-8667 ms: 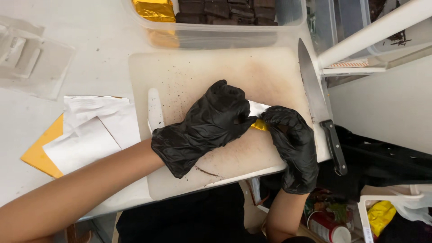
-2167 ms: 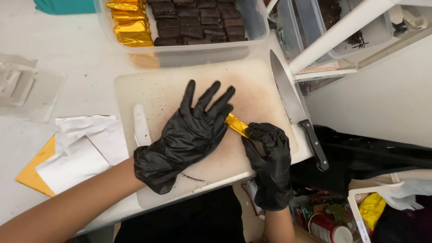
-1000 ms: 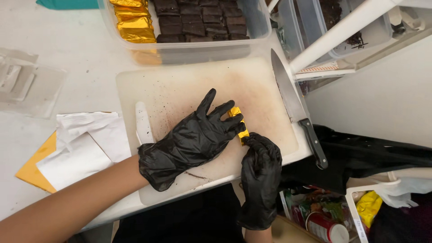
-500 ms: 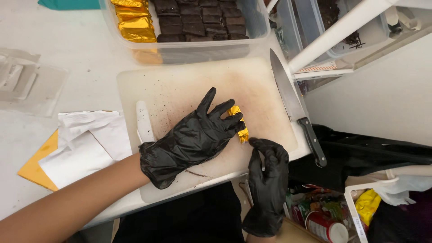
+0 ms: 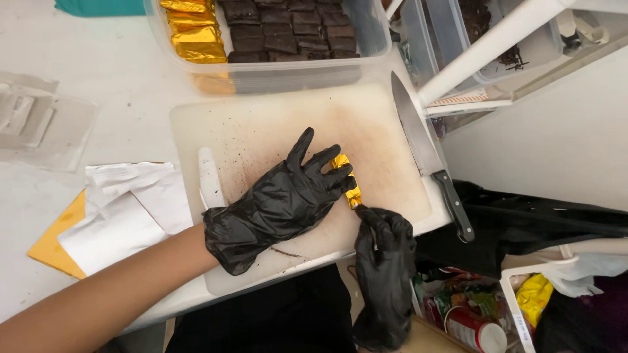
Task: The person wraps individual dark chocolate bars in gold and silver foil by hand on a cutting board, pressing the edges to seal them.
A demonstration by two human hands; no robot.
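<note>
Now pressing down on gold foil piece (image 5: pixel 345 178) on cutting board (image 5: pixel 261 124), left hand (image 5: pixel 278 206) flat, fingers spread. Right hand (image 5: pixel 384 238) pinching foil's near end. Knife (image 5: pixel 425 153) lying beside.

A white table (image 5: pixel 98 98) stands in even light, white shelf rails (image 5: pixel 484 49) at its right

You're in a food-prep kitchen. A stained cutting board (image 5: pixel 275 124), a knife (image 5: pixel 425 153) and a tub (image 5: pixel 275 68) of brownies show it.
</note>
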